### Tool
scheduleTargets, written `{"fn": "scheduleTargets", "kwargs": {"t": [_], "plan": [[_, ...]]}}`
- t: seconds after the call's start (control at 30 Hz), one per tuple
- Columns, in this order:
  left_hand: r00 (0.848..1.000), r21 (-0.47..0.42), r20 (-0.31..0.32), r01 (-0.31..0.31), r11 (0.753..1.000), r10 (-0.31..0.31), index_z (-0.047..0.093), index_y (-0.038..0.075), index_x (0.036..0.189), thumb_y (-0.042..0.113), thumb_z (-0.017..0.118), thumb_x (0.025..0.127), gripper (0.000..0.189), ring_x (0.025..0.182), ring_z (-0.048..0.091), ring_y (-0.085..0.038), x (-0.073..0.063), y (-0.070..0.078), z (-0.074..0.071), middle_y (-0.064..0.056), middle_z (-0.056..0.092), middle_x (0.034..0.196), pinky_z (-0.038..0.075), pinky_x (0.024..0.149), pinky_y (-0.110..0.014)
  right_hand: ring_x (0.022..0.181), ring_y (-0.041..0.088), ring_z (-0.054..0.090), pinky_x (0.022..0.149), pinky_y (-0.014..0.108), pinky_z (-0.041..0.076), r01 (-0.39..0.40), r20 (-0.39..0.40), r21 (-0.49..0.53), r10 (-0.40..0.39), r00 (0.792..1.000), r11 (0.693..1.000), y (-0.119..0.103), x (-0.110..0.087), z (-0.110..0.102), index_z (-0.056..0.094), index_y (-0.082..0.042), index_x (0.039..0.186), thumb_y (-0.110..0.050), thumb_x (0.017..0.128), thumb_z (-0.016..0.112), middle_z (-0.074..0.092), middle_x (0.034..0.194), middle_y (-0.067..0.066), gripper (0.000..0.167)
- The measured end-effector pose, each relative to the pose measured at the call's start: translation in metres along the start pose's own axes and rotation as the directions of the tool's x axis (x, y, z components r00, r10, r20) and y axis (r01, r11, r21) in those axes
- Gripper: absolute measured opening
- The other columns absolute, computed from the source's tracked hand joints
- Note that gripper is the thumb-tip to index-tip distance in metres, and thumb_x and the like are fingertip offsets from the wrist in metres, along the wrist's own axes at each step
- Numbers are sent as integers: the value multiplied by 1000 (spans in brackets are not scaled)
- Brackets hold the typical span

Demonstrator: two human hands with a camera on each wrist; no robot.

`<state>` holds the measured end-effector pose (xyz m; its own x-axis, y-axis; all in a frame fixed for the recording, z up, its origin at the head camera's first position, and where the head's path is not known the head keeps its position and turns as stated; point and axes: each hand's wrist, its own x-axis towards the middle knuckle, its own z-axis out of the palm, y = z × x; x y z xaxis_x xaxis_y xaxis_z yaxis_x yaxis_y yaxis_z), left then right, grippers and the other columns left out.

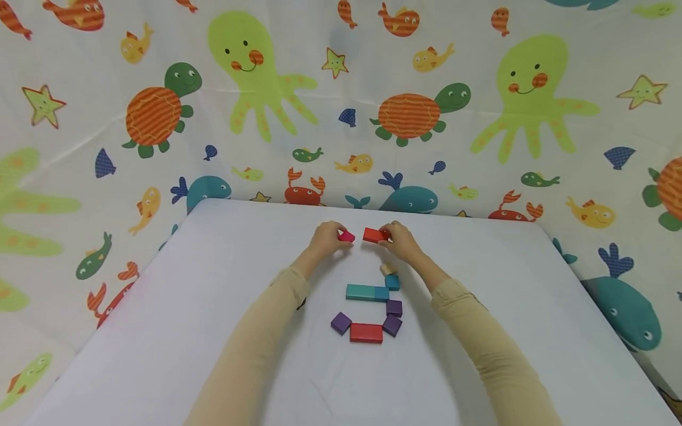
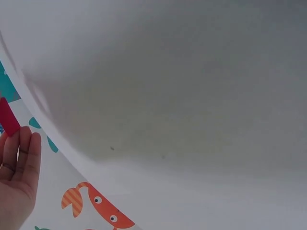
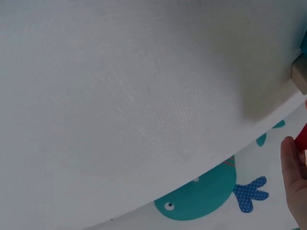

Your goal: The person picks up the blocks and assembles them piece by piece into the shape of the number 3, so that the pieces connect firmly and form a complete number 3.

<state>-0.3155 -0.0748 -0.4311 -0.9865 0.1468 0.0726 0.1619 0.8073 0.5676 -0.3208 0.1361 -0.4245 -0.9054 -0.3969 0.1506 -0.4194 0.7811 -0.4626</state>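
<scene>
Near the far side of the table, my left hand point(image 1: 326, 239) pinches a pinkish-red block point(image 1: 346, 236); the left wrist view shows the same block point(image 2: 8, 118) at the fingertips. Just to its right, my right hand point(image 1: 402, 241) holds a red rectangular block point(image 1: 373, 235) by its right end. A narrow gap separates the two blocks. Below the right hand lie a small wooden-coloured block point(image 1: 388, 270) and a blue block point(image 1: 392, 282). Only part of the right hand point(image 3: 295, 179) shows at the edge of the right wrist view.
Nearer me on the white table point(image 1: 160, 331) lie a teal block point(image 1: 360, 292) against a blue one point(image 1: 381, 294), a purple block point(image 1: 394, 308), two more purple blocks, and a red block point(image 1: 366, 333). Behind the table hangs a sea-animal cloth point(image 1: 319, 118).
</scene>
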Motion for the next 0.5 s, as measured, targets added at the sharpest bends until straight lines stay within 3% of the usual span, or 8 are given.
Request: {"fn": "scheduleTargets", "kwargs": {"t": [0.17,0.5], "plan": [[999,4,31,6,1000,-7,66,3,112,25,78,77,44,90,55,-23,-6,-2,-6,-12,66,97,50,79,-32,91,29,56,86,38,52,24,16,21,-24,1000,999,-4,-6,-1,61,6,115,-10,85,69,61,105,21,35],[997,13,70,13,1000,-14,65,5,113,29,80,75,47,89,54,-21,-20,-1,-10,-11,65,94,50,73,-28,94,27,57,89,38,52,-8,99,30,5,995,1000,-11,-11,-1,62,3,115,-15,85,70,65,107,18,35]]}}
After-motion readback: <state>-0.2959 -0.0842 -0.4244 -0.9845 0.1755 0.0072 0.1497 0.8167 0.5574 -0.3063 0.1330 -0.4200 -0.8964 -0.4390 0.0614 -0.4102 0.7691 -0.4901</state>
